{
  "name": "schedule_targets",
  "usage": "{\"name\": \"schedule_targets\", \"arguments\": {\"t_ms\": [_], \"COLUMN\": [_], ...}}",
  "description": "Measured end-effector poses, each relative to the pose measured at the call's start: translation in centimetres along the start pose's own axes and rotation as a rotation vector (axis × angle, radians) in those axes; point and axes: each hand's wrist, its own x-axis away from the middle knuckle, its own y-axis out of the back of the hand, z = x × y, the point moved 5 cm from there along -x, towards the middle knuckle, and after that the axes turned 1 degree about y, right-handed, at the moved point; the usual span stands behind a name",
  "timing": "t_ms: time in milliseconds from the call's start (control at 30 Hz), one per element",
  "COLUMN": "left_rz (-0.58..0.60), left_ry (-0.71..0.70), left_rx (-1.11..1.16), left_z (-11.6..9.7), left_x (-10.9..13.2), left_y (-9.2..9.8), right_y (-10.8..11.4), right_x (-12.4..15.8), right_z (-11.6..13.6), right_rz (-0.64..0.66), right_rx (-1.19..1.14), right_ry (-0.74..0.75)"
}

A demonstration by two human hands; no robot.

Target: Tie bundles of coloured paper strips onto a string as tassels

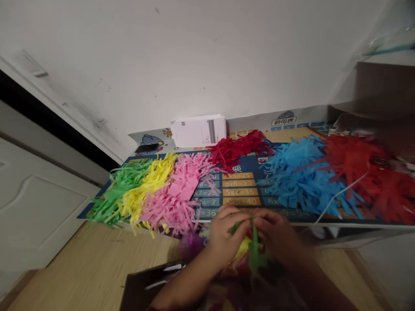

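Observation:
My left hand (228, 231) and my right hand (272, 229) meet at the table's front edge, fingertips pinched together. Between them is a green paper strip (254, 246), its lower part hanging below the fingers and blurred. A bit of green also shows inside my left hand's fingers. Just beneath the hands, yellow paper (242, 249) is partly hidden. Fringed tissue-paper bundles lie on the table beyond: green (125, 183), yellow (152, 183), pink (184, 185) and dark red (241, 149) to the left and middle, blue (301, 172) and red (363, 168) to the right.
A multiplication-table mat (241, 191) covers the table against the white wall (194, 56). A white box (199, 131) and a dark phone (147, 148) sit at the back. A thin white cord (340, 190) crosses the right side. Below stands a dark box (139, 283).

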Motion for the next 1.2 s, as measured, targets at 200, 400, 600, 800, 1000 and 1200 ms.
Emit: {"name": "schedule_targets", "arguments": {"t_ms": [200, 400, 600, 800, 1000, 1200], "left_rz": [0.039, 0.037, 0.046, 0.08, 0.114, 0.059], "left_ry": [0.14, 0.233, 0.714, 0.906, 0.865, 0.971], "left_rx": [0.158, 0.301, 0.898, 1.018, 0.879, 0.962], "left_z": [1.5, 4.0, 6.8, 7.9, 8.4, 8.4], "left_x": [0.7, -0.1, 0.2, 1.4, 1.4, 0.4], "left_y": [-1.6, -1.4, -2.4, -3.3, -3.0, -3.2], "right_y": [0.5, 0.6, 3.8, 11.4, 12.7, 13.5], "right_x": [-0.6, -1.5, -12.4, -24.3, -24.9, -24.2], "right_z": [0.0, 1.7, 8.6, 12.5, 11.6, 12.0], "right_rz": [-0.089, -0.031, 0.074, -0.098, -0.059, -0.117], "right_rx": [-0.003, 0.267, 1.442, 1.899, 2.006, 1.986], "right_ry": [0.101, 0.275, 0.362, 0.047, -0.057, 0.046]}}
